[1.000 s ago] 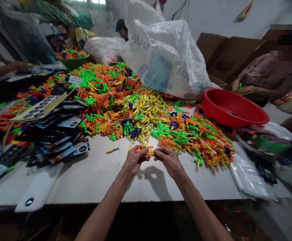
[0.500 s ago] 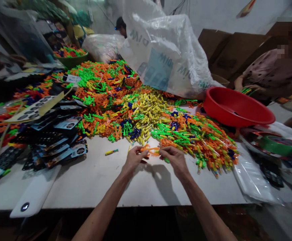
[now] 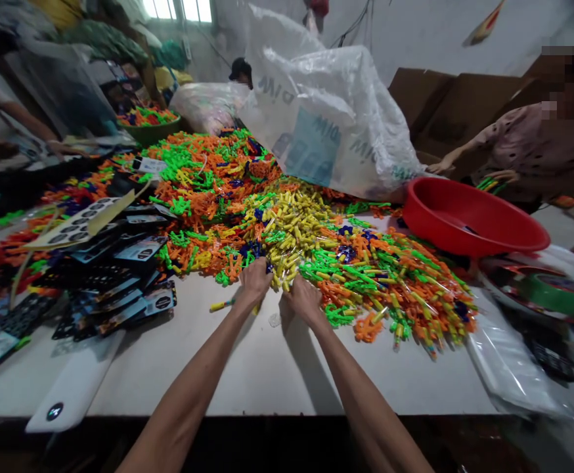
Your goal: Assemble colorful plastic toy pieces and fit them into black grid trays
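Note:
My left hand is at the near edge of a heap of small yellow tubes, its fingers curled in and mostly hidden. My right hand reaches the same heap from the other side, fingers bent down; what either hand grips is hidden. Beside the left wrist lies a single yellow tube with a blue end. A small clear piece is on the white table between my wrists. Right of my right hand lies an orange plastic figure, near a pile of bagged orange and green figures.
Stacked black printed cards and a white power bank-like device are on the left. A red basin, clear plastic bags and green tape are on the right. A large white sack stands behind. Co-workers are at both sides.
Both hands have moved forward to the yellow heap, the right one also leftward. The orange figure they held is out of them; an orange figure now lies by the right-hand pile.

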Demonstrator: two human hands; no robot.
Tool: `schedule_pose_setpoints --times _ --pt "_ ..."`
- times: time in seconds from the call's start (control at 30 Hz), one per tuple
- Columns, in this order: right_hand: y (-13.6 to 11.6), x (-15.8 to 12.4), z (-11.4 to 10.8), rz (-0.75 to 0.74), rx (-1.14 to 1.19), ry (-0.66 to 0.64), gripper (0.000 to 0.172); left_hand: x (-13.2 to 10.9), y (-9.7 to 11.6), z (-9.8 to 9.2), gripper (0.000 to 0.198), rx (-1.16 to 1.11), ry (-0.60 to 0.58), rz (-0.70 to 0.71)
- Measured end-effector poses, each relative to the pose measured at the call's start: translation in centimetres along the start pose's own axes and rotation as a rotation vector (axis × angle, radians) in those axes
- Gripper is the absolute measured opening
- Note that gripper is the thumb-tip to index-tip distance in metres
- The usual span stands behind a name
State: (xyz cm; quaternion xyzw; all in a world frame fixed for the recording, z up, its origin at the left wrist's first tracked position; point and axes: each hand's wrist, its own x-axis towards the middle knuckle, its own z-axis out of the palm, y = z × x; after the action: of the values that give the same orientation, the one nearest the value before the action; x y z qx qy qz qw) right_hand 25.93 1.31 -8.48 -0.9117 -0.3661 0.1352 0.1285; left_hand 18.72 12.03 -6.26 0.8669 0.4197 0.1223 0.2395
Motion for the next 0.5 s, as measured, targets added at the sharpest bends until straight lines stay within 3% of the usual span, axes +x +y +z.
schedule_pose_setpoints --times 0.1,0.17,0.23,0.3,0.4,0.5 --pt "1.3 0.0 -0.5 0.009 0.106 -0.024 0.02 -2.2 -1.2 -0.9 0.025 -0.535 0.011 -0.19" --pt "2.1 -0.6 -0.6 0.023 0.391 -0.064 0.02 -4.4 -1.8 -1.2 0.029 -1.035 -0.025 -0.351" --pt "2.5 -1.7 -0.6 0.023 0.736 -0.141 0.027 -6.8 -2.2 -1.3 0.028 -1.376 -0.094 -0.47" --pt "2.7 -3.2 -0.5 0.019 1.045 -0.256 0.034 -8.9 -2.4 -1.3 0.026 -1.534 -0.144 -0.549" --pt "2.5 -5.4 -0.6 0.045 1.397 -0.414 0.039 -10.9 -2.4 -1.2 0.023 -1.6 -0.169 -0.624" --pt "2.3 -7.1 -0.8 -0.014 1.453 -0.507 0.035 -11.8 -2.4 -0.8 0.021 -1.615 -0.17 -0.641"
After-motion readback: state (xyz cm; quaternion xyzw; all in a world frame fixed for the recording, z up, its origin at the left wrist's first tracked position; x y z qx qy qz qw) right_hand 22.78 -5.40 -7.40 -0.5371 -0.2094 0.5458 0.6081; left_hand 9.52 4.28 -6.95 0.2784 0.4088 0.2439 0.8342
